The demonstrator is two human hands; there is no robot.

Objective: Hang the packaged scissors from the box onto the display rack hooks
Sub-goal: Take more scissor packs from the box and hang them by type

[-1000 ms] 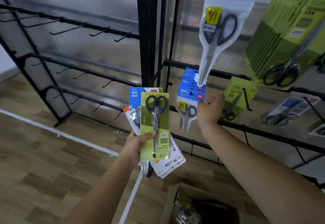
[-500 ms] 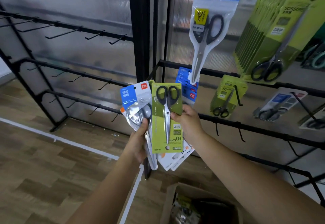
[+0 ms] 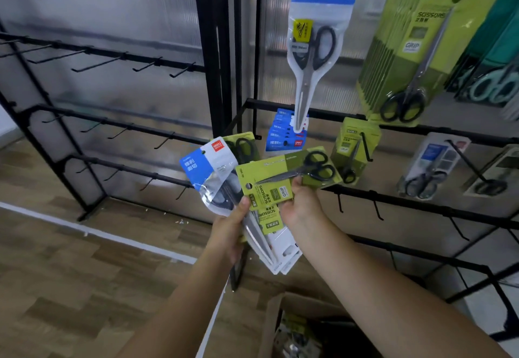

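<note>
My left hand grips a fanned bundle of scissor packs, blue-and-white ones in front. My right hand pinches a green scissors pack, turned sideways with the black handles pointing right, just above the bundle. Behind it, small green packs hang on a middle-row hook of the black display rack. The cardboard box sits open on the floor at the bottom, with more packs inside.
A large blue-topped pack hangs from the top bar, with blue packs below it and large green packs to the right. Bare hooks line the lower bar. The left rack section has bare hooks. Wooden floor lies below.
My right hand came back from the rack, took the green pack off the front of the bundle and turned it sideways to the right. The view shifted slightly left.
</note>
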